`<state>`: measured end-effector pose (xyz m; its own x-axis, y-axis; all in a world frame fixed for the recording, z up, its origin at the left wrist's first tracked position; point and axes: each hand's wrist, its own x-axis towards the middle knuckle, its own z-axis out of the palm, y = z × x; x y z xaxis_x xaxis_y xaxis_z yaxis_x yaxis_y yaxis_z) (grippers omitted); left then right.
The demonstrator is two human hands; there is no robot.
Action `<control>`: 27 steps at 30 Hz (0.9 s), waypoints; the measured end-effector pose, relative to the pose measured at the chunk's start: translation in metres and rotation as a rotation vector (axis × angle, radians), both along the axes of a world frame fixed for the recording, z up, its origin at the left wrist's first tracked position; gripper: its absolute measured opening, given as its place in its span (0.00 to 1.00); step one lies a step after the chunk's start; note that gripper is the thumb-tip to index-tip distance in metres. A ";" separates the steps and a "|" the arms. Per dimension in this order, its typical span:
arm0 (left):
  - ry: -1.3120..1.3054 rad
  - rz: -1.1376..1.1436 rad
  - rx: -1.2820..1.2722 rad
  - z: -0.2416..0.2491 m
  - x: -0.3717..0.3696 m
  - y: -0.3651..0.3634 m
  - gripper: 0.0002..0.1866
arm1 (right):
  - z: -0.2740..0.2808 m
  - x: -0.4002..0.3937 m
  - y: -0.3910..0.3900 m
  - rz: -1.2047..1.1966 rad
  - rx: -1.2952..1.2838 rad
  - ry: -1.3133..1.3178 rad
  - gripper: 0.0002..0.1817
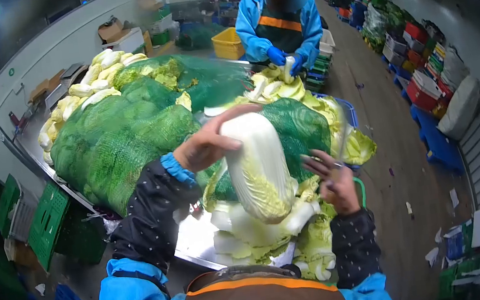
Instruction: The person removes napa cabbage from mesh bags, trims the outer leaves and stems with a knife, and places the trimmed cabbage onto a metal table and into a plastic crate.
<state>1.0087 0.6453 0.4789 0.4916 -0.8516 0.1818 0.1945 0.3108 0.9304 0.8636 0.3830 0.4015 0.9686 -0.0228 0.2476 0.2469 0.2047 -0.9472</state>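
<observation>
A pale napa cabbage [258, 169] is held upright by my left hand [211, 140], its fingers over the top end. To its right, my right hand [333, 183] is curled around a knife [344, 134], whose blade points up and looks blurred; some of its fingers are spread toward the cabbage. Loose outer leaves [258, 233] lie beneath the cabbage on the metal table [194, 240]. Behind it is green netting [295, 127], and a large netted heap of cabbages [122, 142] lies to the left.
Across the table a co-worker [278, 22] in blue gloves handles a cabbage. Trimmed cabbages [71, 103] line the far left edge. A yellow crate [227, 44] stands behind. Green crates [47, 220] are at the left, and stacked goods with blue pallets [436, 137] line the right wall.
</observation>
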 end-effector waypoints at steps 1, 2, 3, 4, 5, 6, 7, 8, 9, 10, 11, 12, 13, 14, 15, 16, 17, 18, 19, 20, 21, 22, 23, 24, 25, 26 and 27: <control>0.000 -0.029 0.048 -0.009 -0.006 -0.009 0.48 | 0.010 0.005 0.016 0.060 -0.017 0.135 0.40; 0.026 -0.063 0.028 -0.026 -0.010 -0.018 0.48 | 0.008 0.006 0.025 0.103 -0.014 0.248 0.39; 0.069 -0.053 0.029 -0.036 -0.023 -0.026 0.46 | -0.011 0.007 0.028 0.094 -0.053 0.318 0.40; 0.112 -0.043 0.030 -0.047 -0.035 -0.031 0.44 | -0.031 0.005 0.031 0.087 -0.093 0.389 0.40; 0.058 0.048 0.117 -0.057 -0.047 -0.032 0.43 | -0.032 -0.005 0.044 0.037 0.058 0.360 0.41; 0.005 0.140 0.206 -0.065 -0.055 -0.034 0.41 | -0.033 -0.013 0.057 -0.012 0.208 0.330 0.41; 0.022 0.135 0.212 -0.071 -0.059 -0.033 0.41 | -0.049 -0.015 0.059 -0.012 0.244 0.270 0.41; 0.034 0.149 0.232 -0.075 -0.065 -0.030 0.37 | -0.053 -0.021 0.061 -0.017 0.253 0.290 0.41; 0.039 0.168 0.248 -0.076 -0.069 -0.027 0.34 | -0.054 -0.024 0.061 -0.009 0.225 0.233 0.39; 0.040 0.187 0.265 -0.076 -0.072 -0.025 0.31 | -0.055 -0.026 0.062 -0.001 0.199 0.172 0.37; 0.013 0.179 0.247 -0.073 -0.075 -0.025 0.27 | -0.056 -0.030 0.061 -0.008 0.179 0.214 0.39; 0.020 0.177 0.251 -0.075 -0.075 -0.026 0.27 | -0.058 -0.031 0.060 -0.009 0.183 0.221 0.39; -0.023 0.166 0.221 -0.075 -0.075 -0.027 0.28 | -0.060 -0.031 0.060 -0.015 0.192 0.183 0.39; -0.067 0.156 0.190 -0.076 -0.074 -0.027 0.28 | -0.062 -0.030 0.059 -0.021 0.200 0.143 0.38; -0.035 0.226 0.178 -0.078 -0.075 -0.028 0.28 | -0.070 -0.027 0.056 -0.040 0.190 0.110 0.36; 0.092 0.287 0.095 -0.088 -0.073 -0.033 0.27 | -0.075 -0.025 0.055 -0.042 0.195 0.116 0.36; 0.090 0.405 0.094 -0.090 -0.072 -0.034 0.25 | -0.078 -0.024 0.054 -0.117 0.319 0.176 0.35; 0.087 0.521 0.092 -0.090 -0.072 -0.035 0.23 | -0.081 -0.022 0.051 -0.194 0.441 0.236 0.33; 0.179 0.576 0.188 -0.087 -0.073 -0.027 0.20 | -0.087 -0.019 0.044 -0.245 0.448 0.188 0.32; 0.242 0.571 0.174 -0.094 -0.068 -0.021 0.19 | -0.090 -0.014 0.036 -0.252 0.445 0.189 0.32; 0.234 0.539 0.137 -0.104 -0.062 -0.012 0.20 | -0.092 -0.011 0.027 -0.297 0.543 0.185 0.32; 0.229 0.507 0.101 -0.112 -0.058 -0.007 0.21 | -0.096 -0.010 0.019 -0.344 0.642 0.181 0.32; 0.212 0.624 0.088 -0.096 -0.067 -0.018 0.28 | -0.100 -0.010 0.010 -0.330 0.668 0.203 0.32; 0.216 0.621 0.089 -0.099 -0.065 -0.034 0.28 | -0.101 -0.012 0.010 -0.334 0.666 0.206 0.32; -0.109 0.718 0.205 -0.105 -0.061 -0.050 0.31 | -0.099 -0.015 0.012 -0.280 0.623 0.181 0.32; -0.436 0.806 0.322 -0.108 -0.059 -0.064 0.35 | -0.097 -0.017 0.014 -0.220 0.578 0.160 0.31; -0.527 0.678 0.377 -0.098 -0.064 -0.077 0.37 | -0.090 -0.019 0.021 -0.175 0.552 0.166 0.31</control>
